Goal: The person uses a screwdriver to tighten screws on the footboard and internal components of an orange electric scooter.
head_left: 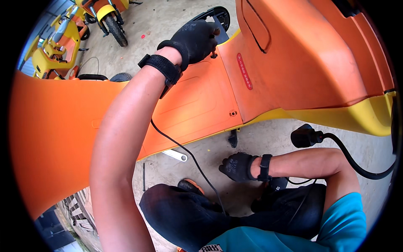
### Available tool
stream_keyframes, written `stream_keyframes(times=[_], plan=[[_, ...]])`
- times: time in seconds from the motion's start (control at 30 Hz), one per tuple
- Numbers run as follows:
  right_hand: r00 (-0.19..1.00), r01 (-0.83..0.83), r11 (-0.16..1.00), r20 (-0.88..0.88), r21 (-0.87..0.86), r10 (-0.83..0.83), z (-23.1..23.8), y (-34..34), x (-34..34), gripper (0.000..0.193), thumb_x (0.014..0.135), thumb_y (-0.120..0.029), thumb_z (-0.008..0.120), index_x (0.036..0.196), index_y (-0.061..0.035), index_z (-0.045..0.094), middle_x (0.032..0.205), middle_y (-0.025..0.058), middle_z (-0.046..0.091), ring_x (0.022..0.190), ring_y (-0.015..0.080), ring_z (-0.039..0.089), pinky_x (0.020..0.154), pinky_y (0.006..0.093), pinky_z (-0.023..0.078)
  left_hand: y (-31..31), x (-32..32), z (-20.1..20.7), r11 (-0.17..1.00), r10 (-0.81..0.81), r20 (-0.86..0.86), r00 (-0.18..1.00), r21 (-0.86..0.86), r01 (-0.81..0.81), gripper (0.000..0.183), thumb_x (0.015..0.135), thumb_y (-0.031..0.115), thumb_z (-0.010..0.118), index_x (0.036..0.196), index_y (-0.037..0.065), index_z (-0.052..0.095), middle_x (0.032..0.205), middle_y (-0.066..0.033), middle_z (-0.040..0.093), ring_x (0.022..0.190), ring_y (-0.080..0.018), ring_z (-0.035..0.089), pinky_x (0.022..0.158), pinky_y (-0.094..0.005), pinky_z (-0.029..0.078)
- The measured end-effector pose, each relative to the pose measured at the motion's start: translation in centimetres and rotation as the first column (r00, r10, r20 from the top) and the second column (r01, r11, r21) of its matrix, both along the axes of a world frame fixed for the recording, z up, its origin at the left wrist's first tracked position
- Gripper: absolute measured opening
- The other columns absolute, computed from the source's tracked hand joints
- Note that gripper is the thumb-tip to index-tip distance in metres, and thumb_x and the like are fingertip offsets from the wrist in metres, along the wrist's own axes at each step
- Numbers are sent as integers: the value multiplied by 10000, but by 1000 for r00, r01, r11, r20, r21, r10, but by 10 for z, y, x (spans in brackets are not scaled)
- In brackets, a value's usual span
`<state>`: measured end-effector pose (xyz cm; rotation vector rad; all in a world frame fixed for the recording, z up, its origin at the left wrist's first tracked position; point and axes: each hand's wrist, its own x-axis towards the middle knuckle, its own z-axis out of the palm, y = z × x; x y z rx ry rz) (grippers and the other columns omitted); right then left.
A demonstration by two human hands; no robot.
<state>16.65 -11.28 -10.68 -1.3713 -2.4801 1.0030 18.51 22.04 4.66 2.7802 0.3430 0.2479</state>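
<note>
My left hand (194,43), in a black glove, is at the far edge of an orange scooter's footboard (197,96). Its fingers are curled, and whatever they hold is hidden. Just below them a small dark bolt (213,55) stands at the footboard's far corner. A black pedal-like part (222,16) shows beyond that hand. My right hand (237,166), also gloved in black, is closed low on the near side, above the concrete floor. What it may hold cannot be made out. Near it, a black part (233,138) hangs under the yellow edge.
A round fitting (233,113) sits at the footboard's near corner. A silver bar (178,156) with a holed end juts out below. At right hangs a black plug (306,135) on a thick cable. Other yellow-and-orange scooters (63,54) stand at the far left. A thin black cable (184,149) runs from my left wrist.
</note>
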Motion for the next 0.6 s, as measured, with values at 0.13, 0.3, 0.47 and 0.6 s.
stream_keyframes(times=[0.13, 0.3, 0.47, 0.6], plan=[[1000, 5, 1000, -3, 22, -5, -1, -1, 0, 160, 802, -135, 571, 914, -50, 647, 862, 170, 653, 775, 362, 666, 663, 471, 538, -25, 3, 16, 969, 188, -155, 970, -133, -209, 297, 914, 205, 616, 1183, 84, 648, 1001, -100, 741, 964, -251, 702, 871, -391, 533], [1000, -2, 1000, 29, 15, 1, 2, -1, 1, 154, 810, -132, 564, 911, -52, 648, 856, 166, 651, 772, 350, 669, 652, 465, 537, -35, 2, 17, 976, 215, -104, 971, -20, -218, 220, 927, 176, 605, 1121, 80, 641, 986, -105, 720, 907, -230, 699, 829, -389, 539], [1000, -2, 999, 24, 34, 1, -4, -2, -2, 150, 817, -132, 560, 904, -49, 650, 853, 166, 652, 771, 348, 671, 647, 461, 537, -14, 3, -13, 1000, 17, 41, 999, -6, -17, 198, 927, 111, 596, 1112, 74, 655, 1070, -135, 671, 937, -262, 695, 826, -385, 545], [1000, -14, 999, 25, 30, 13, -3, -1, -3, 158, 820, -131, 560, 910, -46, 657, 866, 173, 662, 786, 353, 676, 654, 460, 540, -4, 3, -17, 996, -80, 69, 994, -20, 81, 181, 921, 84, 602, 1085, 59, 673, 998, -143, 697, 903, -263, 706, 799, -379, 554]])
